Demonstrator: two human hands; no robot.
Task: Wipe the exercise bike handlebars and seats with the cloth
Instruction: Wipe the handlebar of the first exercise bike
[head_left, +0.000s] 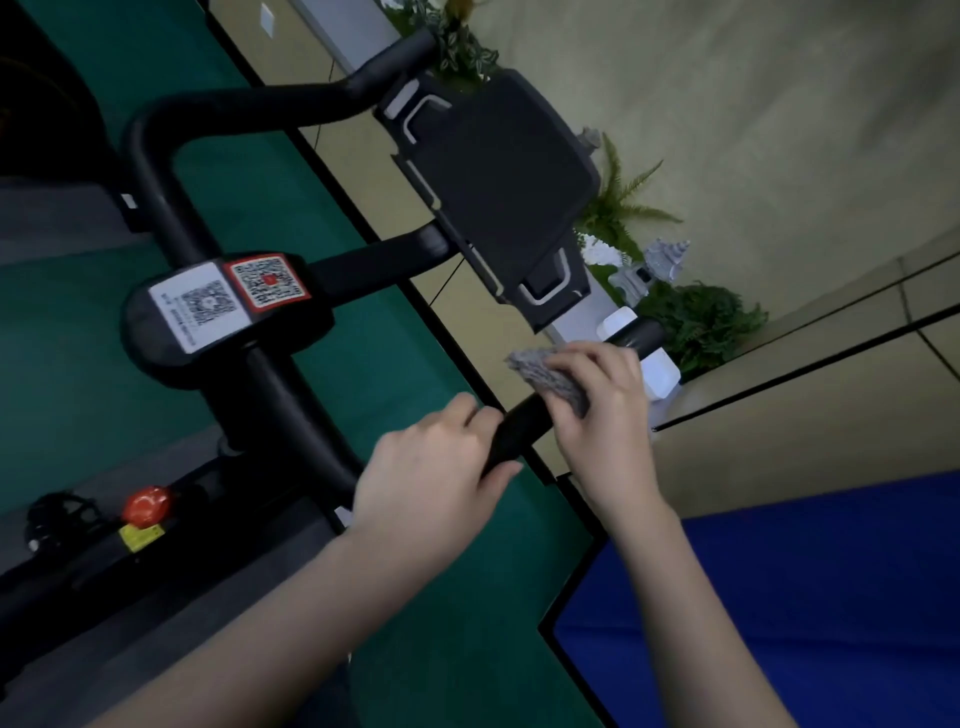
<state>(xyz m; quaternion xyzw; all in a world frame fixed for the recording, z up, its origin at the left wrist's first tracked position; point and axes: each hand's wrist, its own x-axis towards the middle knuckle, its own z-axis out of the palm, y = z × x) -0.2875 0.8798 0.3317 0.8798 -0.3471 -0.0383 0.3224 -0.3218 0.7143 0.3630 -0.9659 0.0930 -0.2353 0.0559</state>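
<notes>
The exercise bike's black handlebar (291, 410) loops across the middle of the view, with a dark console screen (509, 192) mounted above it. My left hand (431, 478) grips the near right bar of the handlebar. Just beyond it, my right hand (602, 410) presses a grey cloth (545, 376) around the same bar, close to its end (641, 332). The bike's seat is out of sight.
Two QR stickers (228, 296) sit on the handlebar hub. A red knob (148, 504) with a yellow label is on the frame below. Green flooring (322, 208), a blue mat (810, 603), potted ferns (701, 317) and stone ornaments along the beige wall surround the bike.
</notes>
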